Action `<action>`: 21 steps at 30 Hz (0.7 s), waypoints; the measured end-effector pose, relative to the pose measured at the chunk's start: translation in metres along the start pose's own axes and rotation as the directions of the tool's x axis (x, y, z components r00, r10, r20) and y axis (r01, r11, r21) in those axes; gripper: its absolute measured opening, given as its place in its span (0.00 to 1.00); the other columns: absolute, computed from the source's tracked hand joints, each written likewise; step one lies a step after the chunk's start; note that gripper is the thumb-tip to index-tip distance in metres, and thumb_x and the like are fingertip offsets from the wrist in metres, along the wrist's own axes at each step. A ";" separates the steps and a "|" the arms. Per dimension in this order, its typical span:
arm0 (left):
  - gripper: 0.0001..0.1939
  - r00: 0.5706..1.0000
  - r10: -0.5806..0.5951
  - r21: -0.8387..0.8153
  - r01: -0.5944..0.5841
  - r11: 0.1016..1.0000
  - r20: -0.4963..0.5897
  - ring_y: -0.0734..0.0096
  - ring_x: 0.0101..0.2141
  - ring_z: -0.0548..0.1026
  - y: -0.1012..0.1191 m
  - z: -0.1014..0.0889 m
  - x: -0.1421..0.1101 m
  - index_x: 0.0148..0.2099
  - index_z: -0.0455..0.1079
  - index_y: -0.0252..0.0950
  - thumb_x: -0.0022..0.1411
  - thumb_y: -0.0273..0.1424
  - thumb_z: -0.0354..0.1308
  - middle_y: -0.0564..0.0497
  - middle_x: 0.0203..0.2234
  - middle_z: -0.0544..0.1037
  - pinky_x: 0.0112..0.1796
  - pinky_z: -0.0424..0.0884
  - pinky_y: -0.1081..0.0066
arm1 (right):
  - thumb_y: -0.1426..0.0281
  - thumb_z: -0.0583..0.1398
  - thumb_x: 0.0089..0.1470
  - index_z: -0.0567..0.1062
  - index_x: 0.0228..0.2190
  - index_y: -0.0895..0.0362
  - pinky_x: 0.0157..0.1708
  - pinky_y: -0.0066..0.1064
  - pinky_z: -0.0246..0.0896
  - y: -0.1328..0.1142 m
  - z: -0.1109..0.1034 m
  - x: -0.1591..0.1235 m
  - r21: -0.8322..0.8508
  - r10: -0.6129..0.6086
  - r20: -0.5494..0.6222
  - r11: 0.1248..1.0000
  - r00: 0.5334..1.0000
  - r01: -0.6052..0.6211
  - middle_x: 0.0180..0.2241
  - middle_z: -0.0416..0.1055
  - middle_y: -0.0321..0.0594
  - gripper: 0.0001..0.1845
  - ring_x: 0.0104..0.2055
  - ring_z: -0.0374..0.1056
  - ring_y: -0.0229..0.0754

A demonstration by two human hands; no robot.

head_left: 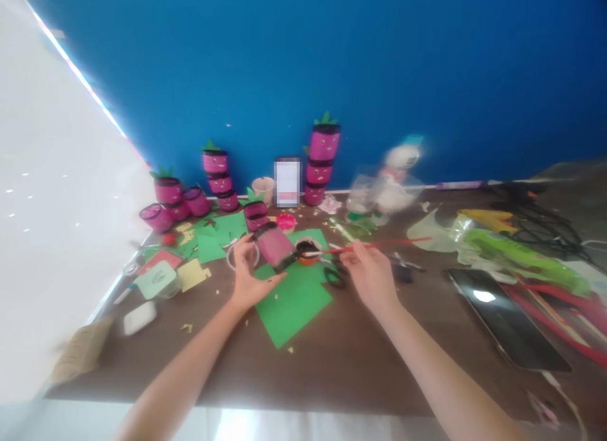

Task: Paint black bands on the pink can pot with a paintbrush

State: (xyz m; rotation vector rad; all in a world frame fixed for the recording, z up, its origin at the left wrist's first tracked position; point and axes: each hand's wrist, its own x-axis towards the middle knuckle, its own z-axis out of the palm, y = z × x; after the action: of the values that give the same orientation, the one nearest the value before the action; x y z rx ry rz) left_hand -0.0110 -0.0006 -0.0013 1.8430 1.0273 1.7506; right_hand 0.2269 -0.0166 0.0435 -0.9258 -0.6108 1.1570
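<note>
My left hand (250, 271) is closed around a pink cup (274, 245) with a black rim, tilted on its side over a green paper sheet (290, 303). My right hand (368, 270) pinches a long red-handled brush (379, 245). The brush tip rests in a small orange pot (308, 249) of black paint just right of the cup. Black scissors (336, 275) lie by my right hand.
Stacks of pink cups with green tops (323, 157) stand along the blue wall, more at the left (169, 201). A dark tablet (507, 318) and green and red items (526, 258) lie at the right. Paper scraps, a mint lid (156, 280) and a white case (139, 317) lie at the left.
</note>
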 end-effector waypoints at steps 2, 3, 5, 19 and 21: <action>0.41 1.000 -0.001 0.004 0.001 1.000 0.000 0.56 0.57 0.59 0.001 0.000 0.000 0.52 0.53 0.41 0.37 0.32 0.71 0.40 0.55 0.55 0.55 0.60 0.57 | 0.62 0.68 0.40 0.73 0.18 0.58 0.23 0.25 0.62 0.001 0.000 0.000 -0.045 -0.016 -0.019 0.999 1.000 0.015 0.18 0.71 0.34 0.13 0.22 0.67 0.33; 0.41 1.000 -0.006 0.006 0.006 1.000 0.001 0.56 0.57 0.59 0.001 0.000 0.000 0.52 0.53 0.41 0.37 0.32 0.71 0.40 0.55 0.55 0.55 0.60 0.57 | 0.62 0.68 0.40 0.73 0.18 0.58 0.23 0.25 0.62 0.001 0.000 0.000 -0.056 -0.026 -0.035 0.998 0.999 0.024 0.18 0.72 0.35 0.14 0.22 0.67 0.33; 0.41 1.000 -0.015 0.005 0.015 1.000 0.003 0.57 0.57 0.59 0.001 0.000 0.000 0.52 0.53 0.41 0.37 0.31 0.71 0.41 0.54 0.55 0.55 0.60 0.57 | 0.62 0.68 0.40 0.73 0.18 0.58 0.24 0.25 0.62 0.001 -0.001 0.001 -0.040 -0.031 -0.048 0.999 0.998 0.029 0.18 0.71 0.35 0.14 0.22 0.67 0.33; 0.42 0.977 -0.211 -0.120 0.206 0.971 -0.028 0.57 0.58 0.58 0.004 -0.002 0.002 0.52 0.53 0.43 0.36 0.32 0.72 0.43 0.55 0.55 0.57 0.56 0.55 | 0.60 0.60 0.51 0.74 0.31 0.53 0.31 0.34 0.66 -0.008 -0.005 -0.004 -0.174 -0.333 0.092 0.923 0.939 0.344 0.25 0.75 0.35 0.10 0.26 0.71 0.38; 0.43 0.974 -0.228 -0.186 0.224 0.957 -0.003 0.59 0.57 0.59 0.006 -0.002 0.003 0.53 0.52 0.44 0.36 0.32 0.72 0.44 0.53 0.56 0.57 0.56 0.56 | 0.62 0.58 0.54 0.73 0.34 0.53 0.39 0.38 0.66 -0.010 -0.004 -0.010 -0.321 -0.432 0.193 0.821 0.881 0.473 0.32 0.76 0.38 0.09 0.34 0.73 0.42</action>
State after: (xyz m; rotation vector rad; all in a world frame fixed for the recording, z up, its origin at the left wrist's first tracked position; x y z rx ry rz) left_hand -0.0116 -0.0026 0.0057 1.5307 1.0040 1.6741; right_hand 0.2321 -0.0289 0.0507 -0.9561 -1.0996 0.6736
